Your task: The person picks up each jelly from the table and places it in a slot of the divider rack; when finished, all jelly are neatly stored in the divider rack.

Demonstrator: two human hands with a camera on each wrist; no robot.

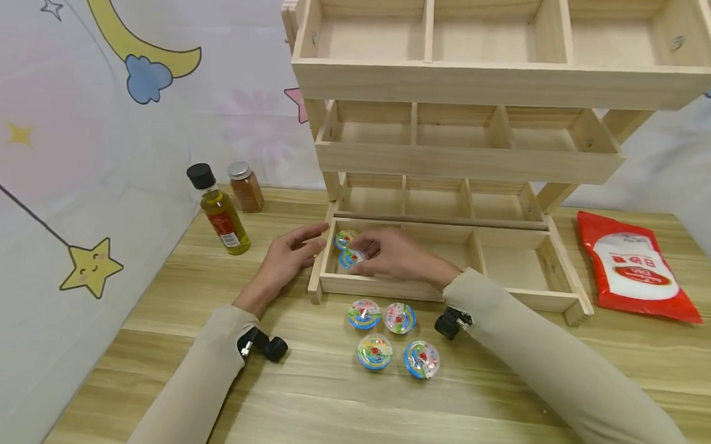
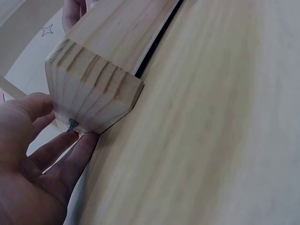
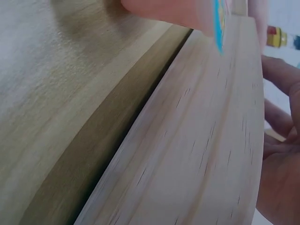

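Right hand: reaching into the front bottom tray, thumb and fingers pinching a small round cup with a blue rim and a colorful printed lid (image 1: 352, 258); the hand (image 1: 393, 252) is well inside the tray's left part.
Left hand: fingertips resting against the left end of the rack, fingers loosely extended; the hand (image 1: 284, 262) is apart from the right one.
Cup beside it: a second round printed-lid cup (image 1: 346, 239) lies just behind the held one, in the same left compartment.
Cups on the table: four more sit in front of the rack, at back left (image 1: 364, 314), back right (image 1: 400, 318), front left (image 1: 375, 352) and front right (image 1: 422, 359).
Rack: a tiered pale wooden rack with divided trays (image 1: 455, 161).
Left side: a clear bottle of yellow oil with a black cap (image 1: 225, 220), near a silver-lidded jar of reddish-brown contents (image 1: 246, 191).
Right side: a red and white plastic packet (image 1: 633, 269) on the wood-grain table (image 1: 472, 422).
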